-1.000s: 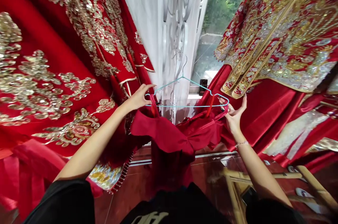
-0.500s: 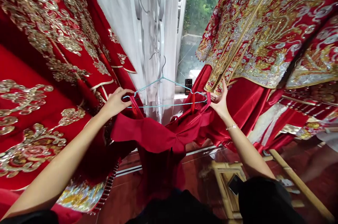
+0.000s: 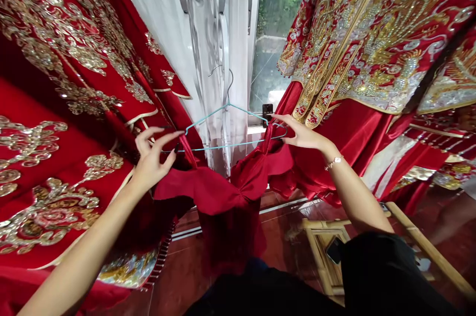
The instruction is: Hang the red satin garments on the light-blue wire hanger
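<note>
A dark red dress [image 3: 219, 192] hangs by its thin straps from a light blue wire hanger [image 3: 208, 118] in front of me. The strap on the left lies just inside that end of the hanger; the one on the right sits near the notch. My left hand [image 3: 153, 157] is at the left end, its thumb and index finger parted beside the strap. At the right end, my right hand [image 3: 303, 135] reaches over the hanger with fingers stretched and thumb apart. Whether the hanger's hook [image 3: 230, 78] rests on the metal rack behind cannot be made out.
Embroidered red garments [image 3: 85, 63] hang close on the left, and a beaded red and gold jacket [image 3: 357, 48] on the right. White curtain [image 3: 148, 3] and a window [image 3: 282, 13] stand behind. A bamboo stool [image 3: 318, 251] holding a phone [image 3: 334, 249] is low on the right.
My fingers have loosened from both straps and spread apart. The right strap has shifted inward along the hanger to the notch, and my right hand has moved slightly inward.
</note>
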A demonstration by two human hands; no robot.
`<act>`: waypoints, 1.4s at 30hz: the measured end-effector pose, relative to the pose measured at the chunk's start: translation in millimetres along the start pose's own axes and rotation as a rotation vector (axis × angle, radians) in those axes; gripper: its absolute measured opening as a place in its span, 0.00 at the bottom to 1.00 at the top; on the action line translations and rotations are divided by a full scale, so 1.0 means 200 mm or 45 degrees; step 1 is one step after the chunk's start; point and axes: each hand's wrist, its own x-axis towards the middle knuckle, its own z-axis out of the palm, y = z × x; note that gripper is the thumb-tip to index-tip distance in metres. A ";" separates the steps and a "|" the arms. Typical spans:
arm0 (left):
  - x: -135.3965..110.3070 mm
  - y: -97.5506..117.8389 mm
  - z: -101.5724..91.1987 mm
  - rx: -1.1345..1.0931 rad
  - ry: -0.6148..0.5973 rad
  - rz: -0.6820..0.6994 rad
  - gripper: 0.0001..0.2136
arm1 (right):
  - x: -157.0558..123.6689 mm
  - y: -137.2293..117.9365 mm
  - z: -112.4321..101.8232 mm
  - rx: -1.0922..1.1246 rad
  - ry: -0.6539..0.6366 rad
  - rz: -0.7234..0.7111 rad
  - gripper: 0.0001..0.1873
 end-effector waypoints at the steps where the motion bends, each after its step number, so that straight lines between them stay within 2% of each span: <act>1: -0.05 0.01 -0.03 0.041 -0.030 0.035 0.19 | -0.01 0.03 0.02 -0.007 0.038 0.003 0.42; 4: -0.14 0.00 -0.10 0.048 -0.288 0.077 0.14 | 0.00 0.13 0.08 0.010 0.169 0.053 0.40; 7: -0.13 -0.03 -0.15 -0.019 -0.631 0.030 0.17 | 0.09 0.18 0.15 -0.135 0.255 0.100 0.38; 11: 0.01 -0.06 -0.22 -0.250 -1.118 0.051 0.22 | 0.25 0.15 0.22 -0.509 0.148 0.248 0.32; 14: 0.15 -0.09 -0.30 -0.335 -1.350 -0.005 0.22 | 0.31 0.14 0.24 -0.803 0.092 0.338 0.32; 17: 0.30 -0.11 -0.37 -0.317 -1.525 -0.182 0.17 | 0.31 0.17 0.24 -0.953 0.111 0.305 0.32; 18: 0.35 -0.12 -0.38 -0.304 -1.488 -0.286 0.15 | 0.30 0.19 0.24 -0.958 0.127 0.297 0.31; 20: 0.46 -0.13 -0.39 -0.269 -1.232 -0.511 0.11 | 0.29 0.22 0.23 -0.925 0.168 0.291 0.31; 21: 0.51 -0.14 -0.38 -0.256 -1.103 -0.571 0.09 | 0.28 0.23 0.23 -0.893 0.190 0.287 0.31; 22: 0.56 -0.14 -0.36 -0.255 -1.034 -0.567 0.08 | 0.27 0.24 0.23 -0.854 0.208 0.281 0.32; 23: 0.61 -0.13 -0.33 -0.266 -1.029 -0.500 0.07 | 0.26 0.25 0.24 -0.809 0.223 0.272 0.32; 25: 0.70 -0.09 -0.24 -0.302 -1.127 -0.292 0.07 | 0.25 0.26 0.25 -0.726 0.245 0.248 0.32; 27: 0.78 -0.03 -0.15 -0.331 -1.125 -0.196 0.06 | 0.24 0.27 0.27 -0.692 0.263 0.229 0.33; 29: 0.84 0.03 -0.07 -0.376 -1.015 -0.192 0.05 | 0.23 0.26 0.29 -0.705 0.279 0.224 0.33; 31: 0.88 0.09 -0.03 -0.471 -0.847 -0.168 0.05 | 0.22 0.23 0.31 -0.727 0.281 0.231 0.33; 35: 0.85 0.20 -0.07 -0.561 -0.431 -0.107 0.10 | 0.17 0.15 0.34 -0.733 0.258 0.273 0.32; 38: 0.72 0.31 -0.11 -0.362 -0.400 0.007 0.11 | 0.09 0.09 0.35 -0.631 0.312 0.280 0.29; 40: 0.62 0.37 -0.09 -0.226 -0.394 0.055 0.10 | 0.04 0.08 0.37 -0.486 0.388 0.273 0.28; 42: 0.54 0.40 -0.05 -0.151 -0.340 0.020 0.09 | 0.00 0.09 0.39 -0.318 0.527 0.306 0.29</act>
